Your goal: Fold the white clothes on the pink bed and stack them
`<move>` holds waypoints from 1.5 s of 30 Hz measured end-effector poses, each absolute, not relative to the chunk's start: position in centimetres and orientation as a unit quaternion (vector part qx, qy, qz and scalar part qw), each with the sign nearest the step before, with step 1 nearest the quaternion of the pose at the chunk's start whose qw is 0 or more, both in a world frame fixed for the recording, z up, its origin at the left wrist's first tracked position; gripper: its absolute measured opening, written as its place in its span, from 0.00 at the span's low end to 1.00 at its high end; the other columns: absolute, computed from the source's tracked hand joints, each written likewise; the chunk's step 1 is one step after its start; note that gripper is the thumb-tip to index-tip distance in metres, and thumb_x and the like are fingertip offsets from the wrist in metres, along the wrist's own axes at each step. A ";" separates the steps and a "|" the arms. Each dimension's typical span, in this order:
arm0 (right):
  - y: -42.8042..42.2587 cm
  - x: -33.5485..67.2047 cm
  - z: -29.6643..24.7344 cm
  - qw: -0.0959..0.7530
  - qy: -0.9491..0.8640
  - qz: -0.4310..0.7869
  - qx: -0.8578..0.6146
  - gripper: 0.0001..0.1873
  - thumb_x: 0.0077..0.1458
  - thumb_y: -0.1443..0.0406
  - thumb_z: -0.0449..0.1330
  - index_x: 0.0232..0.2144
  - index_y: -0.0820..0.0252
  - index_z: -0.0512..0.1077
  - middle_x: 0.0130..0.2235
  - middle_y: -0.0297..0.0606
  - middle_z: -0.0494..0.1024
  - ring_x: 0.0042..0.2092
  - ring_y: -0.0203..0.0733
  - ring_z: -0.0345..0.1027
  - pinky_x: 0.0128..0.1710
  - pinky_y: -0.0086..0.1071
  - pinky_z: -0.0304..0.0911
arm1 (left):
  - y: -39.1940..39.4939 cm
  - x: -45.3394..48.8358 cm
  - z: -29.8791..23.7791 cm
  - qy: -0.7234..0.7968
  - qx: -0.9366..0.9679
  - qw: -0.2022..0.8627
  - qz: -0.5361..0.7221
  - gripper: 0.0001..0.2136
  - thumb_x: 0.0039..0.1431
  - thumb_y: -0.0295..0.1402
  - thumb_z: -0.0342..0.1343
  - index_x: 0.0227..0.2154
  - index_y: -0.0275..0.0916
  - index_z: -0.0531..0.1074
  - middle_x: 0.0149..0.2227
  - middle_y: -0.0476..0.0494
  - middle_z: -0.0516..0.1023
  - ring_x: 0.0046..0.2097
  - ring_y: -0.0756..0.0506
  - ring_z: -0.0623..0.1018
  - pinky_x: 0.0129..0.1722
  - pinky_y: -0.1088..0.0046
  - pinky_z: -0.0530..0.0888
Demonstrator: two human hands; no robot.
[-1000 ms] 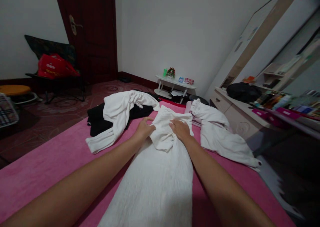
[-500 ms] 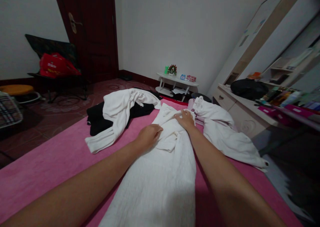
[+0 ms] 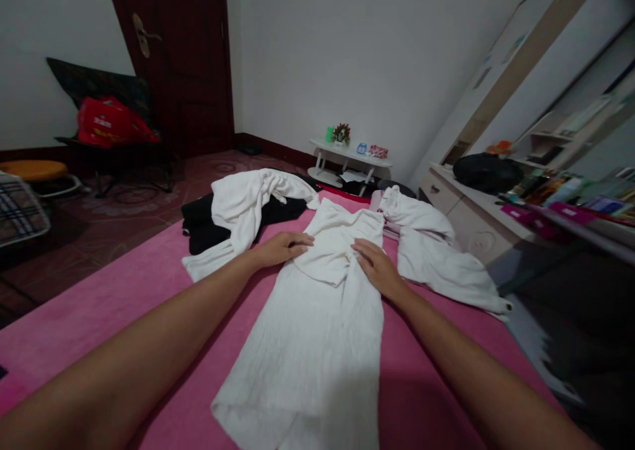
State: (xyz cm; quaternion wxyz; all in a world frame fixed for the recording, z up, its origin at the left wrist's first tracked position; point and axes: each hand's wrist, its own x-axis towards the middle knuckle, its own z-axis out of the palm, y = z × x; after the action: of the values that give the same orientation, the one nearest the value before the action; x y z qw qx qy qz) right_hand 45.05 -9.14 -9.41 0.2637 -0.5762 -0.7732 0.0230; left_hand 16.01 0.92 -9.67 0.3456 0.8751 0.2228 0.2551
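A long white dress, gathered at its middle, lies lengthwise on the pink bed cover. My left hand rests at the dress's left edge, with its fingers stretched out over the cloth. On the opposite side, my right hand lies on the dress beside the gathered part, fingers extended and apart. Neither hand visibly grips the fabric. The lower end of the dress reaches toward me, with one corner turned at the left.
Beyond my left hand, a white long-sleeved garment lies over black clothing. White clothing is heaped at the right. A dresser borders the bed's right side. A small white table stands by the wall.
My left hand has let go of the cloth, moved outward and straightened its fingers. My right hand has slid toward me from the top of the dress. The cloth lies flatter.
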 end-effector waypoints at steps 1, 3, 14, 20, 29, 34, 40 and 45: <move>-11.1 44.9 -9.2 0.290 -0.774 0.034 -0.562 0.19 0.59 0.64 0.51 0.52 0.57 0.69 0.58 0.43 0.67 0.60 0.44 0.58 0.60 0.42 0.53 | 1.1 15.4 -9.6 0.217 0.879 0.336 0.260 0.19 0.62 0.43 0.49 0.46 0.36 0.74 0.53 0.39 0.73 0.55 0.44 0.72 0.58 0.67 0.64; -14.9 44.4 -8.5 0.324 -0.772 0.055 -0.545 0.17 0.58 0.66 0.53 0.50 0.56 0.70 0.55 0.42 0.69 0.56 0.43 0.62 0.57 0.40 0.56 | 0.9 14.5 -9.3 0.225 0.887 0.296 0.275 0.14 0.60 0.38 0.52 0.43 0.37 0.75 0.49 0.40 0.76 0.51 0.45 0.74 0.55 0.67 0.67; -21.9 37.1 -4.7 0.122 -0.884 0.084 -0.444 0.08 0.58 0.64 0.56 0.38 0.57 0.74 0.31 0.36 0.73 0.34 0.39 0.66 0.35 0.32 0.60 | -3.4 17.5 -8.2 0.208 0.934 0.141 0.253 0.18 0.55 0.25 0.54 0.49 0.40 0.71 0.51 0.38 0.72 0.53 0.41 0.71 0.55 0.63 0.67; -21.4 38.2 -4.6 0.241 -0.862 0.120 -0.430 0.15 0.60 0.71 0.49 0.48 0.60 0.68 0.44 0.42 0.75 0.45 0.37 0.68 0.45 0.30 0.64 | -0.8 15.0 -9.6 0.175 0.931 0.179 0.265 0.23 0.53 0.17 0.45 0.49 0.38 0.71 0.50 0.41 0.75 0.53 0.45 0.73 0.54 0.67 0.67; -20.5 43.6 -5.9 0.091 -0.920 -0.017 -0.380 0.29 0.60 0.73 0.46 0.62 0.54 0.56 0.63 0.45 0.59 0.63 0.42 0.52 0.59 0.43 0.56 | -1.2 10.8 -7.0 0.087 0.979 0.116 0.140 0.23 0.60 0.26 0.49 0.59 0.40 0.62 0.59 0.39 0.68 0.61 0.43 0.66 0.60 0.65 0.62; -20.3 41.3 -6.6 0.107 -0.933 -0.003 -0.344 0.26 0.61 0.67 0.51 0.61 0.53 0.59 0.63 0.45 0.60 0.63 0.44 0.53 0.59 0.44 0.55 | -2.8 11.2 -6.3 0.018 0.986 0.084 0.142 0.20 0.60 0.34 0.50 0.56 0.38 0.65 0.59 0.31 0.66 0.58 0.38 0.69 0.57 0.63 0.66; -20.7 40.0 -8.6 0.287 -0.848 0.156 -0.417 0.13 0.62 0.61 0.52 0.45 0.51 0.74 0.51 0.39 0.76 0.54 0.42 0.68 0.53 0.39 0.63 | -4.2 11.9 -7.1 0.092 0.960 0.175 0.199 0.21 0.68 0.40 0.35 0.48 0.38 0.72 0.55 0.34 0.71 0.57 0.40 0.69 0.58 0.63 0.63; -25.9 37.7 -5.5 0.268 -0.840 0.260 -0.395 0.17 0.60 0.53 0.52 0.45 0.48 0.75 0.43 0.38 0.80 0.45 0.43 0.74 0.46 0.34 0.67 | -9.1 11.0 -5.3 0.073 0.930 0.301 0.200 0.24 0.64 0.50 0.39 0.38 0.39 0.76 0.41 0.35 0.78 0.44 0.42 0.76 0.49 0.69 0.71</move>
State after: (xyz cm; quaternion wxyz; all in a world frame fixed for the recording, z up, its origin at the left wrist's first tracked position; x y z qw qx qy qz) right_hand 37.67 -25.86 -5.50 0.2683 -0.3945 -0.8395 0.2599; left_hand 10.99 -9.06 -5.34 0.3011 0.9296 0.0728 0.1998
